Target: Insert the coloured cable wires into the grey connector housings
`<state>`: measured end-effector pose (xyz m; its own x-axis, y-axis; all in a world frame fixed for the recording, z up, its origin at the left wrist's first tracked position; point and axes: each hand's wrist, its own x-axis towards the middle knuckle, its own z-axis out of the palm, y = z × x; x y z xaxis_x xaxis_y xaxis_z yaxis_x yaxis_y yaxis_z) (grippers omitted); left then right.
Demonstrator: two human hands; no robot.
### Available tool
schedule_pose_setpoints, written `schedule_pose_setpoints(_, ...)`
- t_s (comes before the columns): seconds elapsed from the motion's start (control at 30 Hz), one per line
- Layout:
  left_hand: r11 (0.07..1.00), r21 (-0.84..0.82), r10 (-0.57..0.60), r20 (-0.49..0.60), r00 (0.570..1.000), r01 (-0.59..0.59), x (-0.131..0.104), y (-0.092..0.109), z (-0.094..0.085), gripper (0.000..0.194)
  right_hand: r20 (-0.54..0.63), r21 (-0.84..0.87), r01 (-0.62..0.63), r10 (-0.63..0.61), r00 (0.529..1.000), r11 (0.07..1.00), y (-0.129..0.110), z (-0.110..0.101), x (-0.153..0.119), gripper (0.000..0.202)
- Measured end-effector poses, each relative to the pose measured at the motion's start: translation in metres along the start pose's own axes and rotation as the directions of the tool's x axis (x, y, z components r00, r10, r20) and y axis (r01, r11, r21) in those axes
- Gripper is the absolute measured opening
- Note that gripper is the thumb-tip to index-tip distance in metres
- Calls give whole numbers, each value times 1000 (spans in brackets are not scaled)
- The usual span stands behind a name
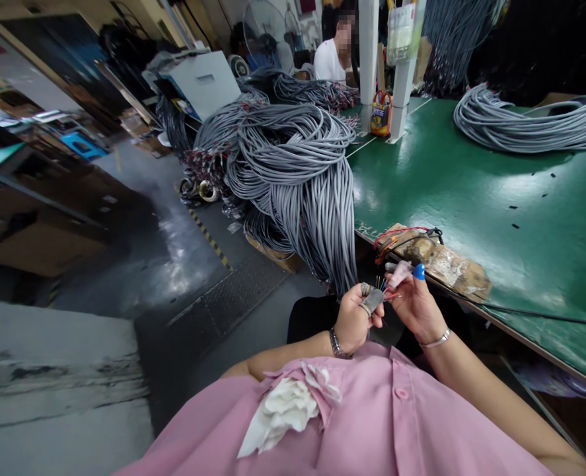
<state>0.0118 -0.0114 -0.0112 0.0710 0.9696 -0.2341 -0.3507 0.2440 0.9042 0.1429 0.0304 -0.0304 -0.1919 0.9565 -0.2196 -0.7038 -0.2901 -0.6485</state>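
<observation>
My left hand [356, 317], with grey tape or covers on its fingers, is closed on the end of a cable with several thin coloured wires [382, 285] fanning out. Close on its right, my right hand [421, 305] has a blue cover on one fingertip and whitish wrapping on another. Its fingers are bent beside the wires, and a red strand reaches toward it. Whether it grips a wire is too small to tell. Just beyond both hands, a worn wooden block [451, 268] lies at the table edge with red and black leads at its left end.
Large bundles of grey cable [297, 152] hang at the left end of the green table [471, 192]. A coiled grey cable [530, 129] lies at the back right. White posts [400, 99] stand on the table by a small colourful bag [380, 116]. A person [329, 59] sits beyond.
</observation>
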Motion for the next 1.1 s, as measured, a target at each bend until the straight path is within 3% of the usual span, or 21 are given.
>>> schedule_pose_setpoints(0.1,1000,8,14,-4,1000,-14,-3,1,-3,33,22,-12,-41,41,999,999,-2,0,-3,46)
schedule_pose_setpoints(0.23,998,45,49,-19,999,-48,-4,-1,-6,34,38,-36,-21,22,999,999,-7,2,-5,30)
schedule_pose_setpoints(0.33,995,70,65,-16,998,-64,-3,-2,-8,33,53,-89,-56,61,997,994,-9,0,-9,32)
schedule_pose_setpoints(0.53,984,170,49,-2,999,-48,-4,-4,-13,33,101,-390,-149,202,974,909,-12,-5,-25,29)
schedule_pose_setpoints(0.77,960,268,69,69,995,-85,-7,-8,-17,32,83,-605,-3,66,994,796,-6,-2,-30,21)
schedule_pose_setpoints(1.0,972,231,39,52,998,-50,-6,-10,-20,31,35,-596,55,-42,998,801,5,1,-33,9)
schedule_pose_setpoints(1.1,981,191,26,25,999,-31,-4,-14,-19,31,-4,-534,61,-75,997,844,13,5,-36,6)
